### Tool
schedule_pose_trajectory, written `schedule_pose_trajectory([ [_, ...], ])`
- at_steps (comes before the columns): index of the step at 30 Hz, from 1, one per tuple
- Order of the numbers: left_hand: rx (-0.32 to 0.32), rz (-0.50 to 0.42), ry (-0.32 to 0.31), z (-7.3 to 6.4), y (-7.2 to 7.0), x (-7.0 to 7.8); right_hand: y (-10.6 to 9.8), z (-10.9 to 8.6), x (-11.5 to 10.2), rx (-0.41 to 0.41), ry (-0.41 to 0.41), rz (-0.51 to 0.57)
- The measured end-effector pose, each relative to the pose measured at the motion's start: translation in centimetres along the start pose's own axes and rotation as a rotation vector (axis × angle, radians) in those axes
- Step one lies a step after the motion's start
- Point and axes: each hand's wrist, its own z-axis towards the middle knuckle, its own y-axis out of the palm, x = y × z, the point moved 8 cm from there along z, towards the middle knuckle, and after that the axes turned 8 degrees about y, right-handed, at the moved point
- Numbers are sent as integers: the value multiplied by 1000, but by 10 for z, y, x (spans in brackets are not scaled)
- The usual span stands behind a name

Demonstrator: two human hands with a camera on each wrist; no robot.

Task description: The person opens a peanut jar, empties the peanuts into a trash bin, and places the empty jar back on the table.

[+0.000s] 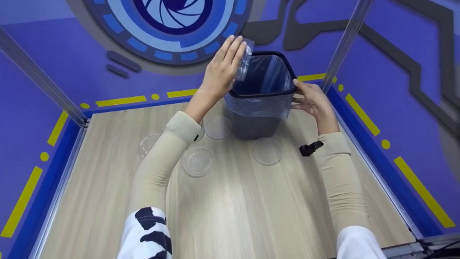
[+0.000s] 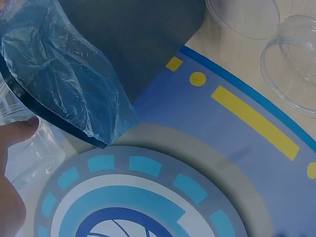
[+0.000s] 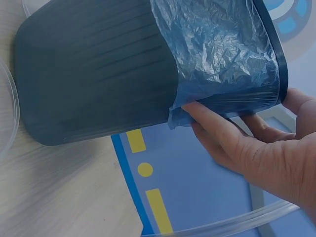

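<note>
My left hand [image 1: 222, 70] holds a clear plastic container [image 1: 246, 59] tilted on its side at the left of the trash bin's opening. In the left wrist view, the thumb lies against this container [image 2: 34, 163]. The dark grey trash bin [image 1: 255, 126] stands upright, with a translucent bag liner [image 1: 266, 106] folded over its black rim. My right hand [image 1: 314, 99] steadies the bin's right side, thumb at the rim. Seen from the right wrist, its fingers [image 3: 217, 126] rest along the wall and the liner's lower edge.
Round clear lids lie on the wooden table around the bin: one lid [image 1: 198, 163] in front left, another lid [image 1: 267, 151] before the bin, a third [image 1: 218, 128] beside it. A clear round tub [image 1: 146, 144] is partly behind the left forearm. Purple panels [image 1: 395, 90] enclose the table.
</note>
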Motion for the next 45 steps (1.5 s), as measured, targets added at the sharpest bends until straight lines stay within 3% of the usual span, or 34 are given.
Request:
schedule_pose_trajectory([
  [6,6,-73,-72,-4,-1,-5,-2,1,3,7,7,2],
  [10,21,-134,-166,-11,-3,-12,-3,-1,2,10,12,7],
  [13,69,-166,-239,-22,-7,-20,-2,-2,1,16,12,9],
  [20,252,-232,-420,-70,-24,-32,3,0,1,10,19,-9],
  [23,310,-259,-483,-96,-32,-27,3,1,0,10,12,-4],
  [27,339,-325,-576,-129,-38,-14,1,1,-1,13,-5,-8],
  [30,324,-382,-648,-152,-39,1,-1,1,0,16,-3,-1],
  [35,238,-473,-785,-185,-28,29,0,2,-1,8,-4,-4],
  [42,111,-630,-973,-224,5,65,1,4,-4,14,-4,22],
  [45,49,-694,-1010,-234,20,81,0,3,-5,27,-3,26],
])
